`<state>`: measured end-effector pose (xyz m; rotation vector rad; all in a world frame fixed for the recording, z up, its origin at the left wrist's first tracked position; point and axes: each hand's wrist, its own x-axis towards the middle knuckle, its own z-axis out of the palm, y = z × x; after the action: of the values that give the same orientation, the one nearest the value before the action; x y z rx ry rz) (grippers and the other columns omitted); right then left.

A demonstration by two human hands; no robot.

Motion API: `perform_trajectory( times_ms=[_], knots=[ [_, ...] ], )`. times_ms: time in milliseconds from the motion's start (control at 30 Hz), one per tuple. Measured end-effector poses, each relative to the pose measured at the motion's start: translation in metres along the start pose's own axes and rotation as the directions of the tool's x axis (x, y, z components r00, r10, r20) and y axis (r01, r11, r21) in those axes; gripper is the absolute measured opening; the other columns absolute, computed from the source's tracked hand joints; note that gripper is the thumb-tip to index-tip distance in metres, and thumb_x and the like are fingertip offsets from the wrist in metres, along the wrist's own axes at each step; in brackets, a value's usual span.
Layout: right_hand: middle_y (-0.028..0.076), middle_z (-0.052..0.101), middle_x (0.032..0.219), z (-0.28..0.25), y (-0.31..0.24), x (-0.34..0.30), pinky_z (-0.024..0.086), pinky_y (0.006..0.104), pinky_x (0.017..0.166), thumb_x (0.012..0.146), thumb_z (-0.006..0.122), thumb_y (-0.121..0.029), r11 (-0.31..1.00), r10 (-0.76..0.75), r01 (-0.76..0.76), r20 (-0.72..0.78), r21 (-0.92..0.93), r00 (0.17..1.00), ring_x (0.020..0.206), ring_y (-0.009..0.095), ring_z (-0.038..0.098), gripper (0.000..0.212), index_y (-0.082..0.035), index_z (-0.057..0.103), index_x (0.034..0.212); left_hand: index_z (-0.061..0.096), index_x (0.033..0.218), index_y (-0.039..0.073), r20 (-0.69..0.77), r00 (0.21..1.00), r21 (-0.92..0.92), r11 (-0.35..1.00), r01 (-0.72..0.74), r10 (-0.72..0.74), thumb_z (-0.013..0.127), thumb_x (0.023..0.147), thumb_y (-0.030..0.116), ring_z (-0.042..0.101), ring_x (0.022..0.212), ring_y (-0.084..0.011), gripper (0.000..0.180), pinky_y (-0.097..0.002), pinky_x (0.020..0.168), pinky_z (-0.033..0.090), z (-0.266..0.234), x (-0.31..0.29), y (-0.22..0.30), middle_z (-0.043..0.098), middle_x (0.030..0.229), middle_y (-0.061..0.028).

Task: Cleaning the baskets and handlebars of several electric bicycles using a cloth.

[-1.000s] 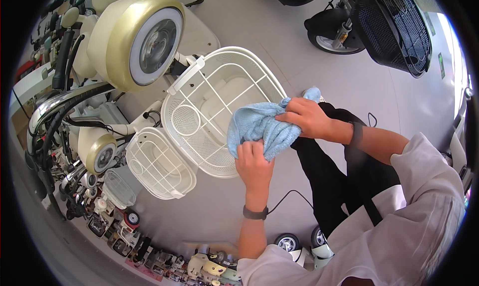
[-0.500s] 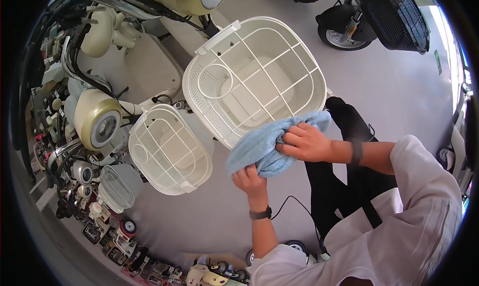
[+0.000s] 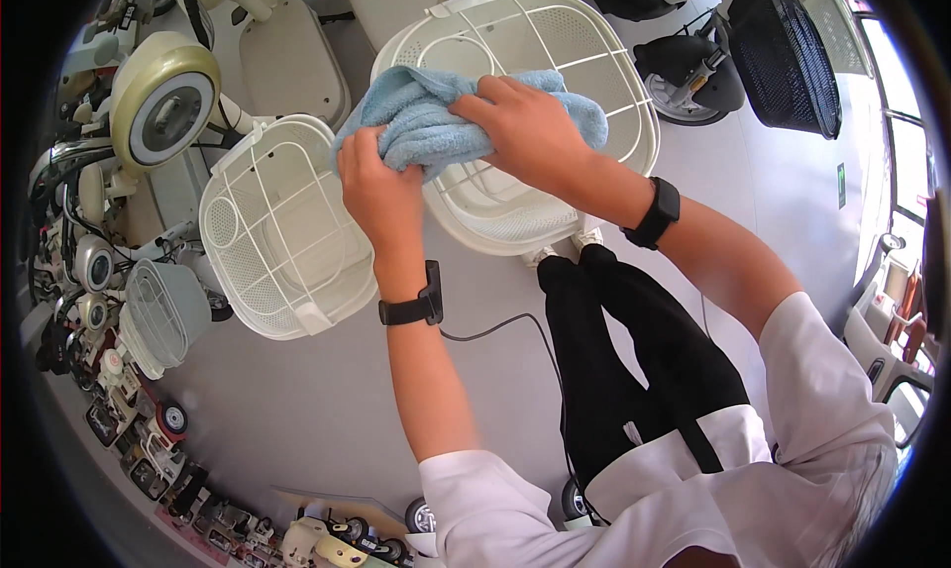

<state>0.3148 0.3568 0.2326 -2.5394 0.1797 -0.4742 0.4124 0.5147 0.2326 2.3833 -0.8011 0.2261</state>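
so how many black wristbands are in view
2: one black wristband behind the left hand, another behind the right hand, both hands gripping the light blue terry cloth.

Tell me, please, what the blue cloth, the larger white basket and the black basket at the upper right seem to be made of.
Blue cloth: soft, matte terry or microfibre, judging by its fuzzy folds. Larger white basket: probably moulded plastic, smooth with a slight sheen and many small perforations. Black basket: dark mesh; whether metal or plastic, I cannot tell.

Left fingers (image 3: 366,150), right fingers (image 3: 485,110) grip bunched blue cloth (image 3: 426,117) over white basket (image 3: 647,112).
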Motion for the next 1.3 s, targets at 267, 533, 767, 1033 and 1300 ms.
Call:
perform_trajectory(
  times_ms=[267,533,767,1033,1300],
  knots=[
    [0.006,0.051,0.087,-0.027,-0.021,-0.120,0.046,0.0377,0.071,0.061,0.076,-0.006,0.996,-0.054,0.045,0.123,0.075,0.991,0.083,0.027,0.057,0.047,-0.013,0.063,0.106,0.060,0.099,0.003,-0.102,0.988,-0.216,0.972,0.089,-0.113,0.077,0.076,0.017,0.058,0.098,-0.0342,0.032,-0.0415,0.085,0.046,-0.003,-0.134,0.041,0.059,0.099,-0.0131],
    [0.006,0.052,0.083,0.008,0.022,-0.239,0.045,0.0383,0.067,0.058,0.076,-0.008,0.995,0.000,-0.007,0.060,0.104,0.998,0.077,0.028,0.056,0.041,-0.012,0.068,0.098,0.064,0.102,0.006,-0.111,0.994,-0.281,0.960,-0.015,-0.017,0.077,0.074,0.015,0.058,0.093,-0.0303,0.032,-0.0393,0.081,0.048,0.059,-0.231,0.047,0.060,0.101,-0.0100],
    [0.010,0.058,0.091,0.103,0.092,-0.275,0.050,0.0446,0.073,0.062,0.076,-0.001,0.954,0.264,-0.284,0.179,0.099,0.948,0.086,0.035,0.060,0.047,-0.011,0.067,0.107,0.063,0.095,0.010,0.139,0.952,-0.224,0.945,-0.237,0.272,0.076,0.060,0.004,0.057,0.090,-0.0227,0.037,-0.0401,0.074,0.047,0.150,-0.255,-0.025,0.056,0.090,-0.0005],
    [0.017,0.068,0.098,0.199,0.199,-0.241,0.049,0.0474,0.084,0.071,0.073,-0.003,0.972,0.231,-0.231,-0.263,0.035,0.937,0.097,0.043,0.060,0.032,-0.002,0.067,0.102,0.066,0.107,0.007,-0.062,0.918,-0.156,0.905,-0.396,0.391,0.072,0.079,0.014,0.061,0.101,-0.0290,0.029,-0.0443,0.084,0.050,0.263,-0.197,-0.078,0.065,0.104,-0.0076],
    [0.018,0.063,0.119,0.242,0.209,-0.202,0.046,0.0463,0.096,0.079,0.071,-0.018,0.964,0.254,-0.249,-0.042,0.089,0.966,0.112,0.038,0.057,0.043,-0.005,0.061,0.120,0.066,0.115,0.006,-0.108,0.910,-0.074,0.909,-0.410,0.401,0.073,0.078,0.017,0.065,0.098,-0.0336,0.039,-0.0458,0.086,0.050,0.327,-0.174,-0.129,0.069,0.107,-0.0132]
  ],
)
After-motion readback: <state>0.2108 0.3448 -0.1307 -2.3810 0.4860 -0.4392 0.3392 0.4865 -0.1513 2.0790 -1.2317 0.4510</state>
